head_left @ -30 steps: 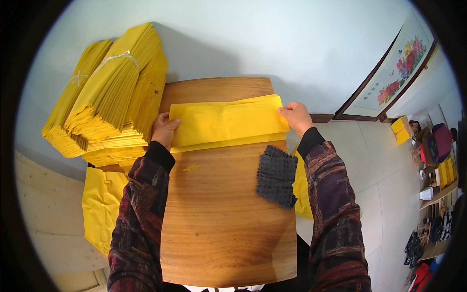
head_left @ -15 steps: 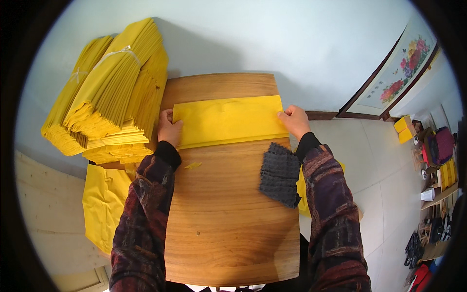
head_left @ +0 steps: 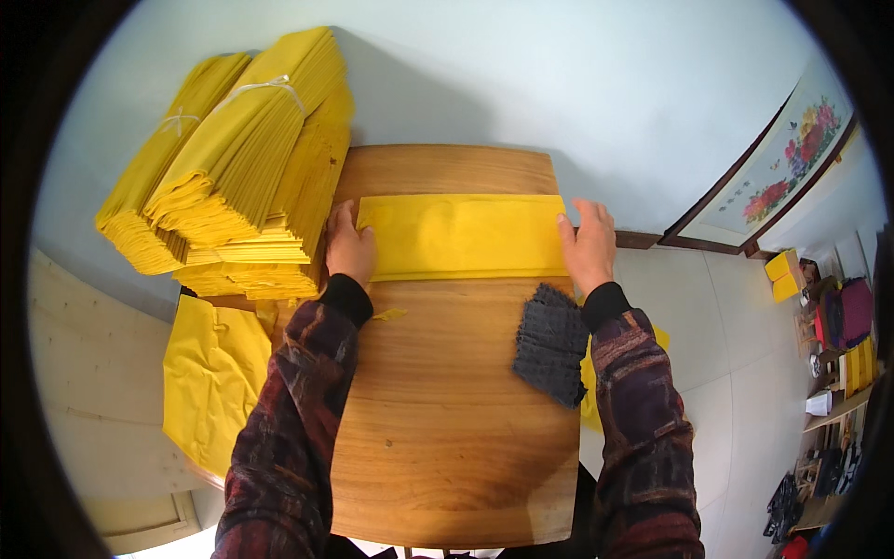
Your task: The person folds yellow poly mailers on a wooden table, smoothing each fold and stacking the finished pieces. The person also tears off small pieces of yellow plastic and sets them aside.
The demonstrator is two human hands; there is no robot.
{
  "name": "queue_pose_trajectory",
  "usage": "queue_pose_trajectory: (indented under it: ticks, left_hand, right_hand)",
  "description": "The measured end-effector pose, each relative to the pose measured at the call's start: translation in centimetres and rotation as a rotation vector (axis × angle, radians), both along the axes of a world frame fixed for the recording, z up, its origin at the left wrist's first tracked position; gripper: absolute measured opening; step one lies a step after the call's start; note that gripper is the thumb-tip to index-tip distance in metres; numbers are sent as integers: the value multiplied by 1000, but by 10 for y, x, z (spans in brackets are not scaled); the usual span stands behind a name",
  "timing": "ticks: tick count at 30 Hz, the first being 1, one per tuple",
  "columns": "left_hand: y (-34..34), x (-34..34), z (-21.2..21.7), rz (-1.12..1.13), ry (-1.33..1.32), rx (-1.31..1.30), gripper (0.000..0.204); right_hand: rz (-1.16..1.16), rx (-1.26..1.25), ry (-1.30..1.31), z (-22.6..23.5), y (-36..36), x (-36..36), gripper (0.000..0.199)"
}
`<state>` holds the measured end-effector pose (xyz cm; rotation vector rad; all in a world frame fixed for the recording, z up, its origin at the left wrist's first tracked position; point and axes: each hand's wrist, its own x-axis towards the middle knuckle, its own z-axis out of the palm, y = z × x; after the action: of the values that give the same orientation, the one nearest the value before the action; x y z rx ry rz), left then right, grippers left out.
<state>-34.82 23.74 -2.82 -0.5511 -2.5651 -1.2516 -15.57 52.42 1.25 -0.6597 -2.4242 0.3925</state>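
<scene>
1. Now that the long folded strip of yellow paper (head_left: 463, 237) lies flatter and squarer across the far part of the round-cornered wooden board (head_left: 447, 419) than a second ago, its raised near layer is pressed down and the fold looks set.
2. My left hand (head_left: 349, 247) rests open on the strip's left end, fingers flat, gripping nothing.
3. My right hand (head_left: 587, 244) lies open at the right end, fingers spread, palm down; it has slid outward along the paper.
4. Near my right wrist sits a dark grey knitted cloth (head_left: 551, 343), unmoved.
5. Left of the board stand tied bundles of folded yellow paper (head_left: 237, 158); loose yellow sheets (head_left: 212, 373) hang below them.
</scene>
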Motion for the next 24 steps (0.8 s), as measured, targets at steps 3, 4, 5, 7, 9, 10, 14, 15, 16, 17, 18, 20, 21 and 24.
queue_pose_trajectory:
  ticks: [3,4,5,7,9,10,14,15,16,17,18,20,21,24]
  left_hand:
    - [11,26,21,-86,240,-176,50]
    - [17,34,27,-184,275,-244,50]
    - [23,41,31,-285,383,-270,50]
    - [39,48,35,-368,252,-475,50]
    - [43,46,35,-404,176,-592,50]
    - [42,43,33,-400,125,-626,51]
    - [29,38,19,-389,73,-695,55]
    - [29,38,16,-380,122,-678,55]
    - [29,38,14,-373,129,-692,56]
    - [28,37,13,-367,152,-690,56]
    - [28,37,12,-358,136,-709,56]
    - [29,38,12,-348,167,-703,57]
    - [28,40,11,-354,129,-719,57]
    - [30,36,15,-362,119,-706,56]
  right_hand:
    - [179,122,-34,5,-24,-12,36]
    - [248,170,-43,3,-30,-16,38]
    - [251,171,-112,1,-37,-18,39]
    - [266,181,-251,-6,-47,-21,43]
    - [249,138,-376,-9,-46,-23,53]
    - [239,122,-411,-12,-46,-23,55]
    - [217,121,-475,-22,-42,-23,60]
    - [217,133,-459,-25,-42,-23,60]
    - [212,139,-452,-27,-41,-23,60]
    - [212,142,-454,-28,-40,-23,59]
    - [212,148,-462,-29,-40,-24,60]
    - [214,158,-477,-29,-40,-24,60]
    - [219,133,-509,-29,-42,-24,61]
    - [231,95,-539,-23,-39,-26,62]
